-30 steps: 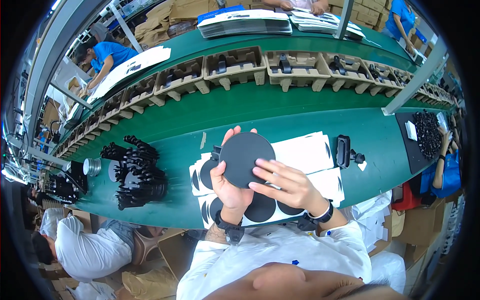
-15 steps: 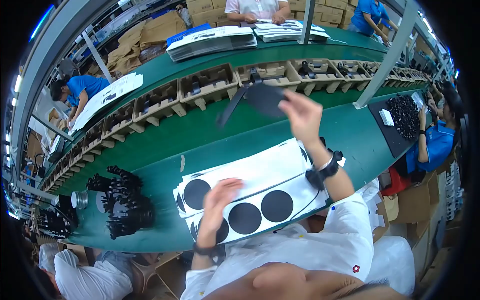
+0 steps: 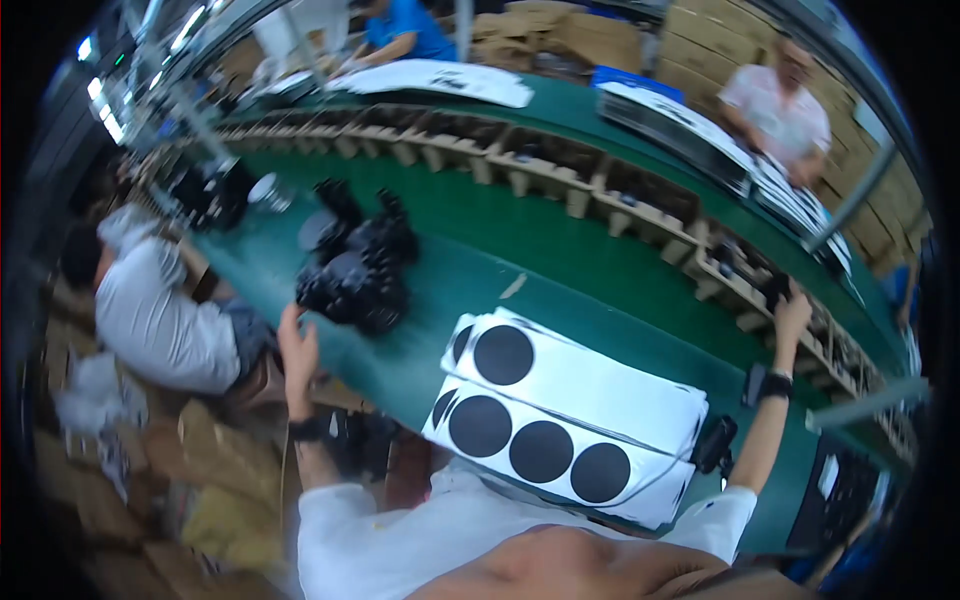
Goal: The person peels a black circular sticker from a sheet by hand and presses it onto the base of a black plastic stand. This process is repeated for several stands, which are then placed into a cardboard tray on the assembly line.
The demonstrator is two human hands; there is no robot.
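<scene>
My left hand (image 3: 298,350), holding nothing, has its fingers apart beside a heap of black plastic parts (image 3: 365,270) at the left of the bench. Far to the right, my right hand (image 3: 792,318) reaches over the row of trays. Its fingers are closed on a dark part (image 3: 777,290) at the rim of a brown moulded tray (image 3: 722,282); the part's full shape is hidden. Between my arms lie stacked white sheets (image 3: 610,375) bearing black round discs (image 3: 541,451).
More brown trays (image 3: 545,172) line the green belt (image 3: 470,215). Clear round pieces (image 3: 270,192) stand beyond the black heap. A person in white (image 3: 165,300) sits at the left. Across the line are a person in pink (image 3: 778,110) and white sheet stacks (image 3: 690,130). A metal post (image 3: 865,405) stands at right.
The view has turned. My right hand has carried the black disc-shaped part from above the bench to a tray at right. My left hand has moved from the sheets to the black heap.
</scene>
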